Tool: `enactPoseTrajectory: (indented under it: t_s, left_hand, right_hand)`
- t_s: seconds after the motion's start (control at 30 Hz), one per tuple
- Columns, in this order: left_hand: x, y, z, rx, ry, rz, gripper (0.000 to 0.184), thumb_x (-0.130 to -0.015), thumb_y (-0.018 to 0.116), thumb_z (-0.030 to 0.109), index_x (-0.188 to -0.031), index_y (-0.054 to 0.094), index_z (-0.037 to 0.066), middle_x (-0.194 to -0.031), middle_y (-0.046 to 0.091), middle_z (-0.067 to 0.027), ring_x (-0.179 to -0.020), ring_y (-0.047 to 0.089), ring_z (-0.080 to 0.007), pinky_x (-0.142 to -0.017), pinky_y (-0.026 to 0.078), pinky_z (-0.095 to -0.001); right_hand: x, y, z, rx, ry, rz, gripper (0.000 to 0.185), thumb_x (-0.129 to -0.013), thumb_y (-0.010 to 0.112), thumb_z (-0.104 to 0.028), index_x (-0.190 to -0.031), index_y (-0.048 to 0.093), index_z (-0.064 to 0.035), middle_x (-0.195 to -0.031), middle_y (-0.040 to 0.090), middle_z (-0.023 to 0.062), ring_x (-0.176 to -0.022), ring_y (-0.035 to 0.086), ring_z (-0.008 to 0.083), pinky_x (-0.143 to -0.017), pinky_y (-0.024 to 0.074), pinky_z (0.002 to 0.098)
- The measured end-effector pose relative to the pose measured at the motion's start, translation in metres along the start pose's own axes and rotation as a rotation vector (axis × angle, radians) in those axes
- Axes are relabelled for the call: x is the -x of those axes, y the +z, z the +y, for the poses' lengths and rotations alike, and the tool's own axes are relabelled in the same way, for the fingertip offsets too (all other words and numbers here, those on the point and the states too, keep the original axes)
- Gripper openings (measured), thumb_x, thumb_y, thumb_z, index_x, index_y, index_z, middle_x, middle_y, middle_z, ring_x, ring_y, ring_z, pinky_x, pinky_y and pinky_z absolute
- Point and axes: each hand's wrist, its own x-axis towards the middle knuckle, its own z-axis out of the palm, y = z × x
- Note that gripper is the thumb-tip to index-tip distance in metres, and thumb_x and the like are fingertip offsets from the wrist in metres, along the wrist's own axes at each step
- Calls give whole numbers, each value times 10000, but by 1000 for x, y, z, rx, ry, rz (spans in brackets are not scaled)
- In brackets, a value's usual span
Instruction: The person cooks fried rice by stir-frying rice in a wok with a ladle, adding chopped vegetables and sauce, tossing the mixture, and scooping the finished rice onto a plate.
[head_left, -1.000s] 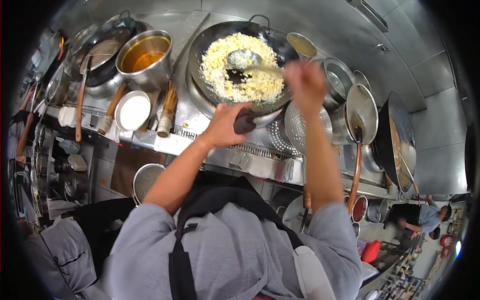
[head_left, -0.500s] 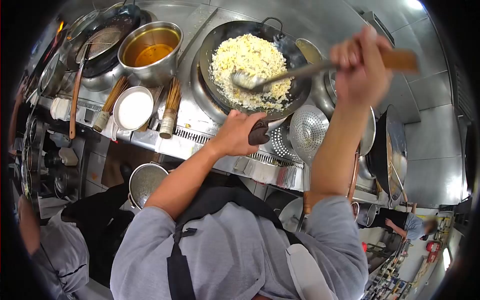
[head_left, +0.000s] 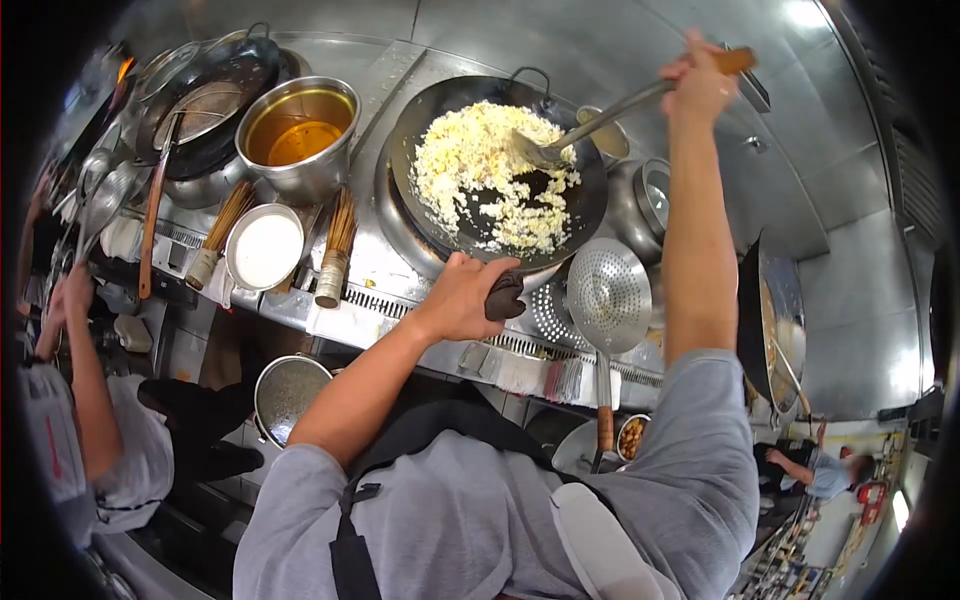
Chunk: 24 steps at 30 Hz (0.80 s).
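Observation:
Yellow-white fried rice [head_left: 470, 165] lies in a dark wok [head_left: 590, 215] on the steel range. My left hand [head_left: 468, 298] is closed round a dark folded cloth [head_left: 504, 297] at the wok's near rim. Up at the right, my right hand [head_left: 700, 85] grips the wooden end of a long-handled ladle [head_left: 625, 103]. The ladle's bowl rests in the rice near the middle of the wok, with dark wok surface bare just below it.
A pot of orange oil [head_left: 300, 140], a bowl of white powder [head_left: 265, 250] and bamboo brushes [head_left: 338, 240] stand left. Right are a perforated skimmer [head_left: 608, 295] and another wok [head_left: 780, 320]. A co-worker's arm [head_left: 88, 380] reaches in at far left; another person [head_left: 825, 470] stands far right.
My right hand has swung from over the wok to the upper right with the ladle. The rice has shifted, baring the wok's lower middle. The co-worker's arms at left have come into view.

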Motion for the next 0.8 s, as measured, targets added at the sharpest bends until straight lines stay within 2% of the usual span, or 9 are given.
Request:
enactPoseTrajectory:
  t_s: [0.1, 0.2, 0.3, 0.4, 0.43, 0.57, 0.67, 0.77, 0.8]
  left_hand:
    - [-3, 3, 3, 0, -62, -1, 853, -561, 778, 233, -1344, 461, 116, -974, 654, -119, -897, 590, -305, -889, 348, -386]
    - [-9, -5, 4, -23, -63, -16, 851, -555, 782, 236, -1338, 469, 114, -1024, 659, -110, -937, 595, -307, -914, 343, -389]
    - [-3, 1, 12, -22, -84, -47, 856, -552, 781, 229, -1340, 468, 114, -1026, 658, -106, -991, 601, -305, -927, 341, -386]
    - [-2, 6, 13, -17, -60, 5, 842, -558, 773, 217, -1337, 469, 116, -1036, 660, -109, -1001, 604, -296, -936, 338, -388]
    - [-2, 6, 15, -17, -91, -10, 823, -569, 767, 208, -1332, 471, 122, -1053, 663, -107, -1009, 606, -293, -945, 339, -389]
    - [-3, 5, 17, 7, -76, -6, 801, -589, 768, 210, -1326, 466, 122, -1070, 667, -87, -1017, 609, -292, -941, 341, -388]
    - [-2, 10, 18, -43, -76, 8, 790, -594, 767, 211, -1318, 467, 115, -1069, 668, -78, -1011, 612, -288, -933, 340, -389]
    - [-4, 10, 18, -23, -93, -7, 787, -589, 763, 204, -1313, 470, 107, -1072, 668, -81, -1007, 615, -287, -913, 342, -386]
    - [-3, 11, 16, -20, -84, -14, 787, -587, 763, 202, -1312, 470, 106, -1073, 668, -82, -1007, 615, -288, -910, 342, -386]
  right_hand:
    - [26, -20, 1, -177, -145, -157, 208, -829, 719, -55, -746, 528, -46, -505, 429, 18, -394, 446, 126, -398, 385, 291]
    - [73, -4, 30, -101, 108, -353, 210, -856, 716, -98, -776, 523, -75, -503, 396, 5, -413, 390, 105, -423, 387, 311]
    - [48, 35, -5, -73, 294, -596, 213, -851, 725, -100, -786, 527, -56, -512, 432, 16, -412, 421, 112, -432, 399, 304]
    - [87, 57, -66, -91, -23, -406, 196, -891, 687, -146, -772, 541, -89, -581, 481, -19, -425, 430, 94, -446, 425, 250]
    - [92, 52, -47, -218, -70, -301, 156, -875, 711, -131, -832, 574, -69, -586, 495, -11, -372, 399, 89, -386, 385, 235]
    - [103, 26, 19, -41, 109, -391, 196, -813, 766, -61, -827, 579, -6, -555, 524, 31, -431, 480, 128, -458, 427, 302]
    - [76, 30, -37, 263, 138, -402, 182, -809, 767, -44, -837, 592, -1, -577, 541, 35, -448, 496, 129, -453, 434, 311]
    - [128, 44, -132, 344, 45, -280, 139, -862, 723, -106, -902, 604, -46, -621, 530, -4, -388, 428, 90, -393, 394, 235]
    - [124, 40, -109, 288, 91, -277, 143, -860, 724, -100, -919, 610, -39, -628, 538, 0, -398, 440, 89, -389, 391, 236]
